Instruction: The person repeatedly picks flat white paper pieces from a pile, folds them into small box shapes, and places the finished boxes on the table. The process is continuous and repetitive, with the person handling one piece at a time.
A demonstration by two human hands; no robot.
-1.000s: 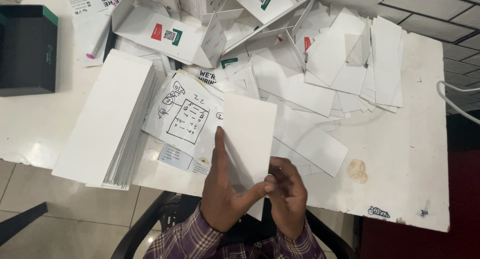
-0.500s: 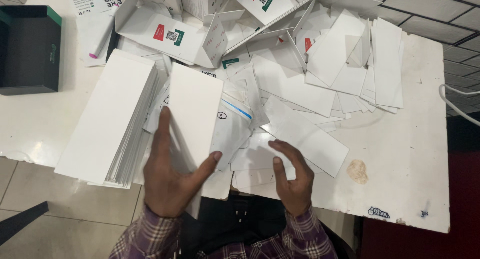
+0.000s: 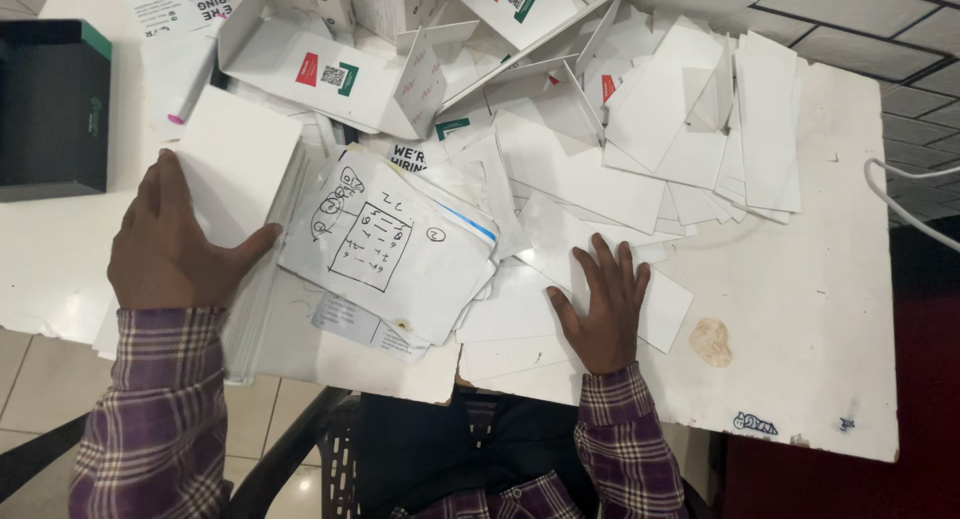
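Resting flat, open left hand (image 3: 175, 244) on white stack (image 3: 235, 164) by table edge (image 3: 40, 324); right hand (image 3: 600, 299) splayed on loose sheets (image 3: 560, 279).

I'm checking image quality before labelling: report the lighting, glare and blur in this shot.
Head view: even overhead light, soft shadows under the left hand and right hand; mild glare washes out the white card stack and table; everything is reasonably sharp, with slight wide-angle bending at the edges.
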